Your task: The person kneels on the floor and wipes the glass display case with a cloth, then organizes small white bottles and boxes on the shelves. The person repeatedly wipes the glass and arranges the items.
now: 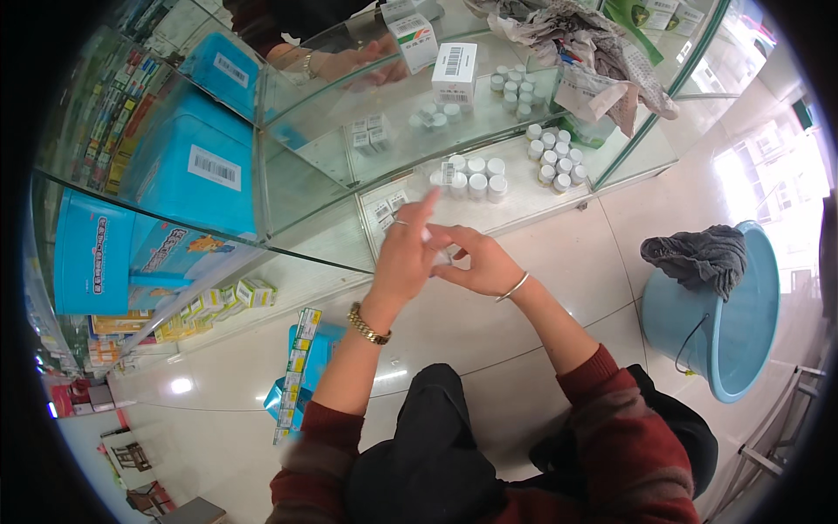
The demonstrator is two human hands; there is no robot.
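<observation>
In the middle of the view my left hand (409, 252) and my right hand (478, 259) meet around a small whitish object (443, 257), largely hidden by the fingers; it may be a bottle. The right thumb and fingers pinch it, while the left hand's own hold is blurred. My left index finger points up toward white-capped bottles (478, 187) grouped on the low cabinet shelf. To their right stands another group of small bottles (555, 157). Small white boxes (391, 206) lie just beyond the left hand.
A glass display cabinet spans the front, with a white carton (454, 75) and crumpled cloth (589, 46) on top. Blue boxes (190, 164) fill its left side. A blue bucket (713, 321) with a grey rag (700, 255) stands right. Label strips (298, 373) are at lower left.
</observation>
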